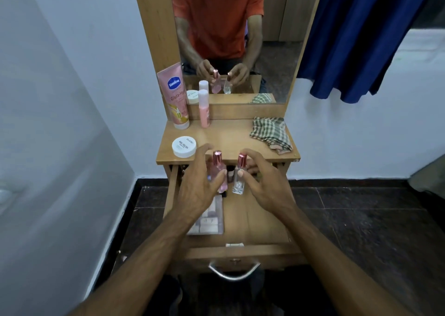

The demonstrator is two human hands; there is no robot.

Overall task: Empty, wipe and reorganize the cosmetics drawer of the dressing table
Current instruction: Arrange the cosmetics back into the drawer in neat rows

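The drawer [255,221] stood pulled fully out below the counter's [228,137] front edge. A pink bottle [218,171] and a clear bottle [238,177], both upright with rose caps, were held above its back end. A clear compartmented box [212,219] lay along the drawer's left side.

Both arms reach forward, each hand gripping a small bottle.

The left hand [202,183] curls its fingers and thumb round a pink bottle [218,171], holding it upright. The right hand [263,183] pinches a clear bottle [239,179] between thumb and fingers, also upright. The forearms are bare and converge from the lower corners, the hands held level and near each other, backs toward the camera.
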